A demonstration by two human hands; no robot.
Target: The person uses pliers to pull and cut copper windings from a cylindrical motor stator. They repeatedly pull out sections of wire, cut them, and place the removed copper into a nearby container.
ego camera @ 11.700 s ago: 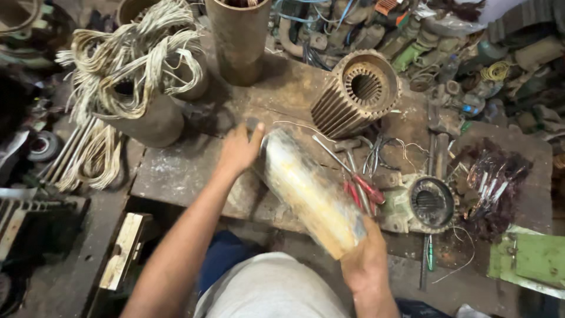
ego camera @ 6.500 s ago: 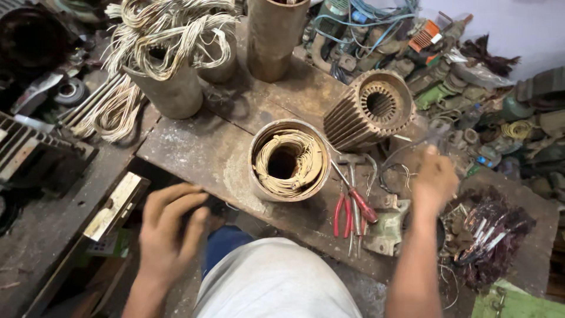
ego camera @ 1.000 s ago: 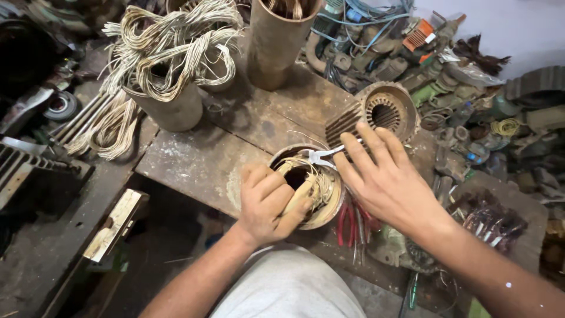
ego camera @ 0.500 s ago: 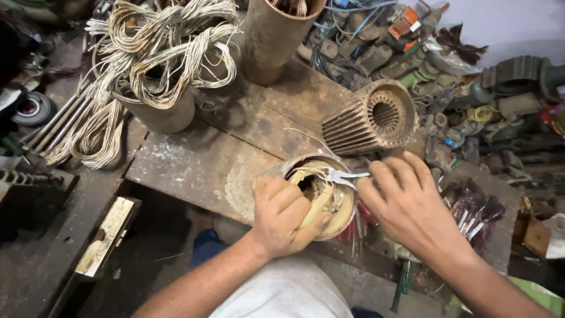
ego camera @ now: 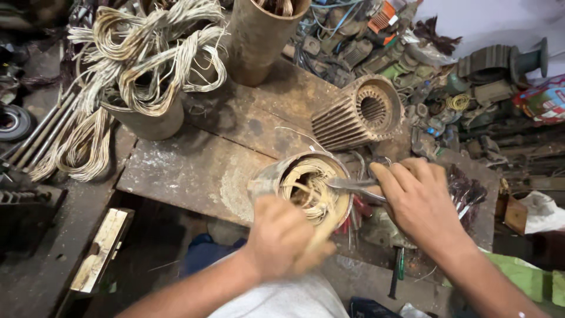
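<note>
A rusty cylindrical motor stator stands upright on the worn metal workbench, its open top filled with pale wire windings. My left hand grips the stator's near side, a little blurred. My right hand holds metal pliers whose jaws point left over the windings at the stator's rim.
A finned stator core lies on its side behind. A tall rusty tube and a can stuffed with wire coils stand at the back. Red-handled pliers lie by the stator. Scrap parts pile up on the right.
The view has shifted slightly. My left hand slid lower down the stator's near side; my right hand with the pliers stays at the rim, jaws over the windings.
</note>
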